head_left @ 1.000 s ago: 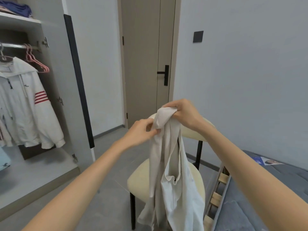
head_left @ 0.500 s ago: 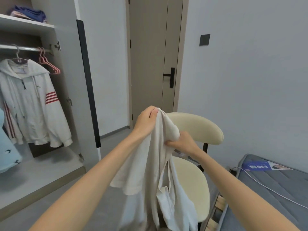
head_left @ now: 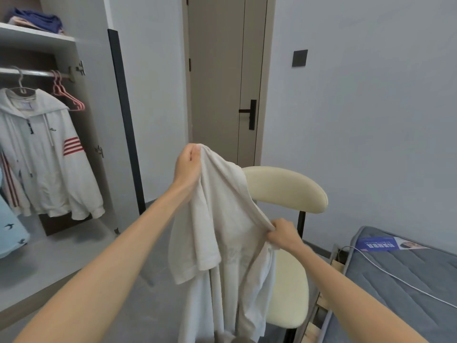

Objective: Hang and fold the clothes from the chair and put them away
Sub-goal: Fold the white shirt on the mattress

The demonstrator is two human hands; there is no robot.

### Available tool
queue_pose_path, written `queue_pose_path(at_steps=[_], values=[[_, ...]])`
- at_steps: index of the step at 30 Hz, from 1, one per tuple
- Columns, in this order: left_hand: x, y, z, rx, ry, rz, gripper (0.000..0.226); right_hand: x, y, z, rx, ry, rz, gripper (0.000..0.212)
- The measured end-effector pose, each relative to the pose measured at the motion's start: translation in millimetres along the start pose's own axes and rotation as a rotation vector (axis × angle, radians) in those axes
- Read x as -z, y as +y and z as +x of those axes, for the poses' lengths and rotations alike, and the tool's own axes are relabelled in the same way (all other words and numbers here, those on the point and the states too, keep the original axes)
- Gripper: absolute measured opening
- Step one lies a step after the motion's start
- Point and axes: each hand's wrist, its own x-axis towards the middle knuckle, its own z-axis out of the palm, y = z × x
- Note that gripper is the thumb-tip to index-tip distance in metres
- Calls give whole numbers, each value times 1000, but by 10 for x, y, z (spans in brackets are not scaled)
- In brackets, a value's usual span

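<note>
A pale beige shirt (head_left: 222, 233) hangs in the air in front of the cream chair (head_left: 284, 191). My left hand (head_left: 188, 167) pinches its top edge high up, fingers closed on the cloth. Lower and to the right, my right hand (head_left: 282, 231) grips another part of the upper edge, pulling it sideways. A short sleeve dangles on the left side of the shirt. The shirt's lower part covers the front of the chair seat.
An open wardrobe on the left has a rail (head_left: 32, 73) with a white hooded jacket (head_left: 44, 154) and empty pink hangers (head_left: 66, 95); folded clothes (head_left: 34, 19) lie on its shelf. A grey mattress (head_left: 408, 280) with a white cable is at right. A closed door (head_left: 222, 78) stands behind.
My hands have drawn apart: the left stays high on the shirt, the right has slid down and to the right along the edge, spreading the cloth. The view has shifted rightward.
</note>
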Motion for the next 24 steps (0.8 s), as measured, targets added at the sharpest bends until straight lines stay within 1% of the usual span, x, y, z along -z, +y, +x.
queue_pose_path(at_steps=[2,4,5,6,8,9,10,11,12,14,15,16,18,19,20,21,23,24], values=[[129,-100,94,39,94,34,26,216,-29,28,51,153,-47,30],[269,-163,210,60,198,84,26,470,-109,55,134,317,-45,24],[340,-179,270,62,251,99,25,601,-167,67,188,395,-6,19],[411,-189,329,60,302,111,27,738,-241,82,239,474,52,17],[554,-204,443,40,385,136,33,992,-429,111,301,668,192,31],[619,-208,484,34,408,152,33,1099,-526,125,310,742,262,36],[681,-222,509,39,412,171,30,1175,-607,140,304,774,321,37],[732,-240,515,55,398,197,27,1220,-659,162,283,762,343,35],[773,-268,502,85,372,231,26,1237,-676,195,255,715,317,30],[820,-359,441,166,307,300,30,1228,-644,266,206,590,192,12],[835,-412,394,201,264,332,31,1219,-613,286,192,545,151,7],[848,-462,343,221,213,365,28,1209,-586,298,183,514,134,8],[880,-534,240,243,90,431,21,1198,-552,328,173,484,134,18],[908,-549,195,259,16,480,29,1199,-545,349,168,457,121,22],[946,-565,161,262,-54,560,42,1198,-547,364,160,397,76,29],[986,-595,141,244,-118,661,48,1195,-563,372,153,295,-11,39],[1050,-695,123,156,-188,798,40,1157,-623,351,139,20,-247,60],[1078,-763,123,116,-177,818,35,1119,-654,339,127,-109,-360,69]])
